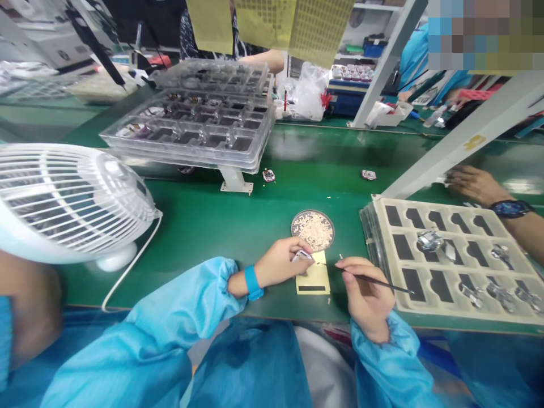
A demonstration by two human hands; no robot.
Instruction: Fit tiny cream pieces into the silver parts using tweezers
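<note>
My left hand [278, 262], with a blue band at the wrist, pinches a small silvery part [302, 255] whose exact kind I cannot make out. It is held over the top of a yellow card [313, 277] lying on the green bench. Thin dark tweezers [376, 279] are gripped in my right hand [368, 292], their tip pointing left toward the card. Just beyond the card sits a round dish [313, 228] filled with small pale pieces. The fingertips of both hands are a short gap apart.
On the right stands a cream tray [425, 258] with several metallic parts in its pockets. A white fan [76, 198] is at left. Clear trays [191, 122] rest on a raised stand. Small parts [268, 175] lie beyond the dish. A co-worker's hand [476, 184] reaches in at right.
</note>
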